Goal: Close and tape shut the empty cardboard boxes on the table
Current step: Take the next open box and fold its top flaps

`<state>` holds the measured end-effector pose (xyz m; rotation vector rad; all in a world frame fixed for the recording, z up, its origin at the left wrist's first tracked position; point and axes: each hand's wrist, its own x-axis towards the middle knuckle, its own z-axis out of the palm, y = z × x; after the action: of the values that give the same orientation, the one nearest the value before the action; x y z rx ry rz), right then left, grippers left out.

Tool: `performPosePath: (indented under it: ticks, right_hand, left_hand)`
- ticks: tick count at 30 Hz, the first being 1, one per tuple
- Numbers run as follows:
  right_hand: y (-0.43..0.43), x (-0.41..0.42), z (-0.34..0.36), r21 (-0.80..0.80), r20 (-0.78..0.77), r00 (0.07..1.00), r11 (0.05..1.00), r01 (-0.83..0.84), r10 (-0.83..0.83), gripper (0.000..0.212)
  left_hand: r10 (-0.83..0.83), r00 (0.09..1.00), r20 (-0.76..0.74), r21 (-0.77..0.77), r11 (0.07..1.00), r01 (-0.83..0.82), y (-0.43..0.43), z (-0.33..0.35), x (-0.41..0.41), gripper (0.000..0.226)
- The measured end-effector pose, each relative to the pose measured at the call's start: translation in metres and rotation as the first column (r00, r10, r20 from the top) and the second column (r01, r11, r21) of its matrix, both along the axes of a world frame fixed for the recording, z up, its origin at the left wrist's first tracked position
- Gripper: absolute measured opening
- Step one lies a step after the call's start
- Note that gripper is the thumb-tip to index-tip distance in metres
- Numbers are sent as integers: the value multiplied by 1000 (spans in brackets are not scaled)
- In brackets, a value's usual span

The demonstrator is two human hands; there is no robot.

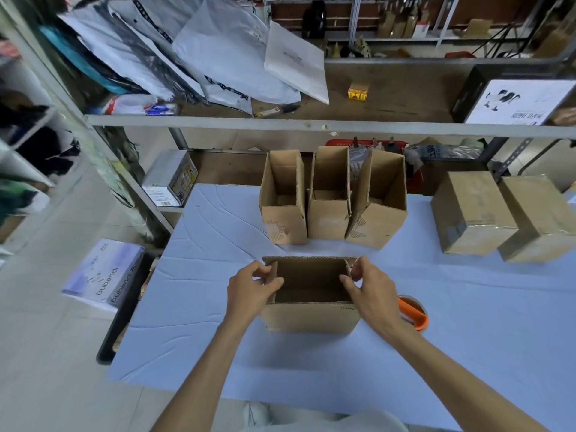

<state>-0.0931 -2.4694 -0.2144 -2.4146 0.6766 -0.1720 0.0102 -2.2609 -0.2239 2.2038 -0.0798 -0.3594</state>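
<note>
The open box (311, 316) is stood in the near half of the worktop (218, 338), mouth upward, its long axis laid parallel to the near edge. Its left end flap (273, 267) is pinched by the fingers (274, 281) of the left hand (249, 291), and the right end flap (349, 265) by those of the right hand (371, 294). If a flap is released to reach the tape dispenser (413, 313) just beside the right wrist, it could well spring back, and the light box might be pushed askew.

We see a brown open box (311, 316) of matt corrugated cardboard, a desk (218, 338) under a creased pale-blue matt sheet, and a smooth orange plastic tape dispenser (411, 313).
</note>
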Motion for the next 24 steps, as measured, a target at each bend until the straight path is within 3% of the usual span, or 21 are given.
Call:
performPosePath:
  ticks: [13, 21, 24]
  right_hand:
    - [-6, 5, -5, 177, -25, 999, 984, -19, 24, 38]
    - [-12, -8, -3, 244, -75, 976, 953, -179, 202, 39]
    - [-14, -9, -2, 282, -80, 965, 934, -219, 250, 42]
  left_hand:
    - [-45, 998, -45, -42, 998, 43, 4, 1, 7, 29]
    - [-92, 995, -36, -51, 995, 90, 7, -2, 6, 27]
    - [-179, 983, -37, -49, 983, 178, 7, -4, 5, 20]
